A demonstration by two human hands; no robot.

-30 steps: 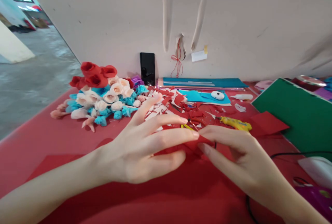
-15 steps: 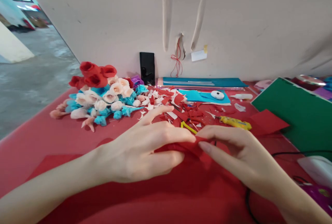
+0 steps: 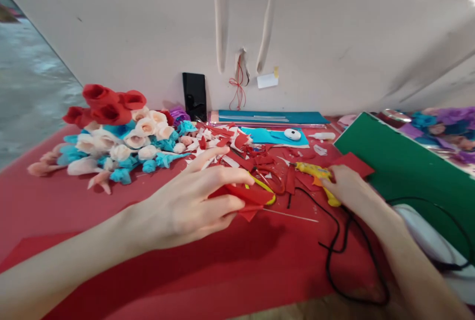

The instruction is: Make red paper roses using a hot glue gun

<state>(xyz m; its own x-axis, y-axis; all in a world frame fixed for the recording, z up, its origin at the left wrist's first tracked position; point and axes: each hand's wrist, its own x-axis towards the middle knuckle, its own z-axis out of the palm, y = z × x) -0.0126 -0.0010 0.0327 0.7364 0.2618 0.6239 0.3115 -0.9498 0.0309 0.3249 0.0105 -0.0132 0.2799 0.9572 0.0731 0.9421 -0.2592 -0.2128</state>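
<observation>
Between the thumb and fingers of my left hand [image 3: 200, 201] is a folded piece of red paper [image 3: 248, 199]. My right hand [image 3: 347, 184] has its fingers closed around the back of a yellow glue gun [image 3: 313, 169], which lies on the table with its nozzle pointing left. From its handle a black cord [image 3: 328, 260] loops down toward the table's front edge. Behind the red paper shows a yellow-handled tool [image 3: 267, 191], partly hidden. A thin straight stick or wire [image 3: 291, 215] lies just right of the paper.
Paper flowers [image 3: 122, 137] are heaped at the left. Red and white paper scraps [image 3: 237, 144] lie mid-table. A black phone [image 3: 195, 96] leans on the wall. At the right are a green board [image 3: 404, 161] and a white object [image 3: 426, 236]; light blue sheets [image 3: 260, 136] lie behind.
My right hand has let go of the red paper and moved right onto the glue gun. My left hand keeps the paper. The view has turned a little to the right.
</observation>
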